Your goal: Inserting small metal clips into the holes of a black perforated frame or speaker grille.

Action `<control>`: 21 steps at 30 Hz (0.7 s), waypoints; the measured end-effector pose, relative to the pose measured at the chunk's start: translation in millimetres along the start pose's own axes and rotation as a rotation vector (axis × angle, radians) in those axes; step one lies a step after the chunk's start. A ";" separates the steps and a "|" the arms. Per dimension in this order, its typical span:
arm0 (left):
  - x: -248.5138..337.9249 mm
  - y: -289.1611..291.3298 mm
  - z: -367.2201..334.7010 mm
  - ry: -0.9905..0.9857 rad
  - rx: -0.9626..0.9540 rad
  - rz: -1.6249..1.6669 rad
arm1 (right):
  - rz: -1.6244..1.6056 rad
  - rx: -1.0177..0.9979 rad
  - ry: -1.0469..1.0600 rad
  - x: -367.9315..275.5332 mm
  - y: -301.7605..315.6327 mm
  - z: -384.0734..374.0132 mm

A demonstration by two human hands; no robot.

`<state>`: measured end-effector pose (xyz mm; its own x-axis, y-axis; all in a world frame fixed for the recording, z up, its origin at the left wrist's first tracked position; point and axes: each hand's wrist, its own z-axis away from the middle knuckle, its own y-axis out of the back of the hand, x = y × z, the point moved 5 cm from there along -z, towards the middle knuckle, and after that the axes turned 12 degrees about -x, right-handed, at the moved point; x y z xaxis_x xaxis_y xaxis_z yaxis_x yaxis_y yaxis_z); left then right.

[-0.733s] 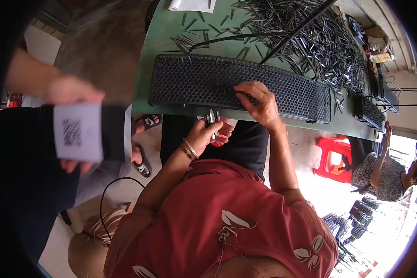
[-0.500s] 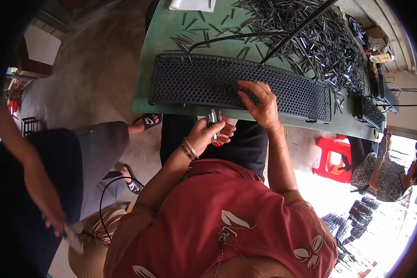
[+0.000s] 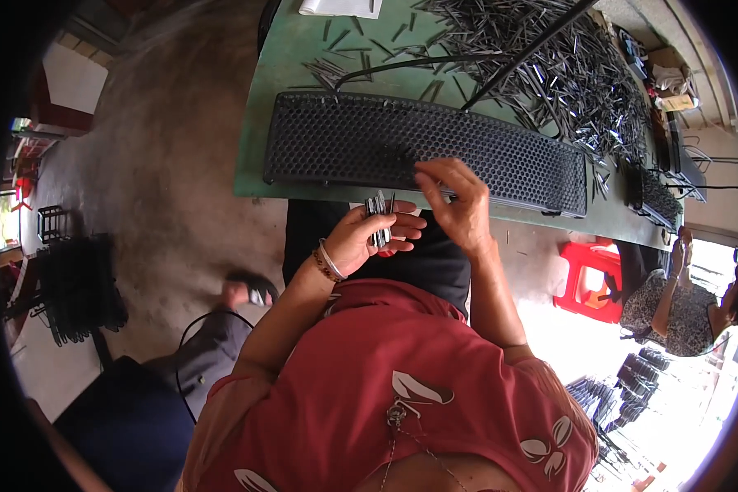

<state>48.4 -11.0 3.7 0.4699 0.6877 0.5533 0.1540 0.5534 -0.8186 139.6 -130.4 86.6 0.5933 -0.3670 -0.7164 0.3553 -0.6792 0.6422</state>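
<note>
My left hand (image 3: 369,235) is below the table's near edge, palm up. Its thumb presses a small bundle of short, shiny dark strips (image 3: 377,220) against the fingers, and the other fingertips extend to the right. My right hand (image 3: 459,201) is at the near edge of a long black tray (image 3: 336,139) covered in round holes. Its thumb and index finger come together close to the tray; whatever is between them is too small to make out. A darker cluster of pieces (image 3: 395,154) sits in the holes just left of those fingertips.
A large heap of loose dark strips (image 3: 574,82) covers the green table's (image 3: 258,123) far right. Black rods cross above the tray. A white paper (image 3: 340,8) lies at the back. Another person (image 3: 213,344) is at my left, one (image 3: 681,312) at right beyond a red stool (image 3: 589,283).
My right hand has drawn slightly down and left. My left fingers have spread a little around the bundle. The person at my left has moved back toward the lower left.
</note>
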 end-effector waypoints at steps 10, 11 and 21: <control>5.2 -19.3 1.2 0.041 -0.084 -0.031 | -0.609 -0.326 -0.216 6.8 -30.3 12.3; 5.2 -21.1 0.7 0.051 -0.079 -0.028 | -0.671 -0.363 -0.235 8.9 -32.0 12.6; 6.1 -13.7 -4.0 0.059 0.010 -0.107 | -0.678 -0.280 -0.453 20.8 -22.5 13.1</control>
<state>52.7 -16.2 17.6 0.5021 0.5958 0.6269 0.1971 0.6270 -0.7537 134.5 -131.1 53.6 -0.1358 -0.1979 -0.9708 0.7289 -0.6836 0.0374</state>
